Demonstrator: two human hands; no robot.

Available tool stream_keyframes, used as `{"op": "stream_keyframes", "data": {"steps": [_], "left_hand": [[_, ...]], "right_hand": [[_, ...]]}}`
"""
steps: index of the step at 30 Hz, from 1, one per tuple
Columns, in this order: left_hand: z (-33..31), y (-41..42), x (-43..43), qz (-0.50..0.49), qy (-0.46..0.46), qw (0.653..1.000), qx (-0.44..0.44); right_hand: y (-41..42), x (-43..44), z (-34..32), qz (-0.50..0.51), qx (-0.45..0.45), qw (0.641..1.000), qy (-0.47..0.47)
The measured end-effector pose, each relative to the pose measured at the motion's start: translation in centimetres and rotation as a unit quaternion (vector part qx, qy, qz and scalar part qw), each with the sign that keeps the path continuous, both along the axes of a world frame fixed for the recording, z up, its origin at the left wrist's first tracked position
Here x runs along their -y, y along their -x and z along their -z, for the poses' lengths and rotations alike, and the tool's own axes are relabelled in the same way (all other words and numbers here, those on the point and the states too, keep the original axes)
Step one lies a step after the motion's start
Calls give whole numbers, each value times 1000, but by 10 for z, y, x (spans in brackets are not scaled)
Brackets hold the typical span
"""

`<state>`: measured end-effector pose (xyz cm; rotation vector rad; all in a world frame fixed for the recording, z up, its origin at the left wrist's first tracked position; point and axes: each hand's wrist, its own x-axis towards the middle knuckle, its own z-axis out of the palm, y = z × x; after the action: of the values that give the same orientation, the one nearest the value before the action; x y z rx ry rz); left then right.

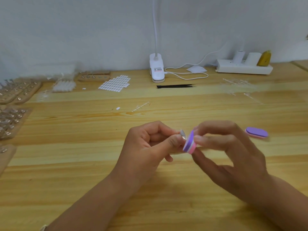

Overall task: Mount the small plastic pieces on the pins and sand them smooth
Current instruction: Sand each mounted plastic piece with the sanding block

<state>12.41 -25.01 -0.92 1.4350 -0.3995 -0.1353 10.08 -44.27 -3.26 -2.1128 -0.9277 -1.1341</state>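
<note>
My left hand [150, 140] pinches a pin topped with a small clear plastic piece [182, 133] between thumb and forefinger. My right hand [228, 147] holds a purple-and-pink sanding block [189, 143] edge-on, its purple face against the plastic piece. Both hands hover above the wooden table [83, 164] near its middle. The pin's stem is hidden inside my left fingers.
A second purple sanding block [256, 132] lies to the right. Wooden boards with mounted pins [15, 104] line the left edge. At the back are a sheet of white stickers [115, 84], black tweezers [175, 86], a clip lamp [156, 69], a power strip [243, 67] and clear sprues [236, 84].
</note>
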Motion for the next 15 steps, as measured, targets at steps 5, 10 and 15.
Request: {"op": "stream_keyframes", "data": {"steps": [5,10,15], "left_hand": [[1,0,-1,3,0,1000,-3],[3,0,2,-9,-17,1000,8],[4,2,3,-11,-13,1000,8]], "right_hand": [[-5,7,-2,32,-18,999,-4],[5,-2,0,5,9,1000,9],[0,5,0,38,-16,999,-3]]}}
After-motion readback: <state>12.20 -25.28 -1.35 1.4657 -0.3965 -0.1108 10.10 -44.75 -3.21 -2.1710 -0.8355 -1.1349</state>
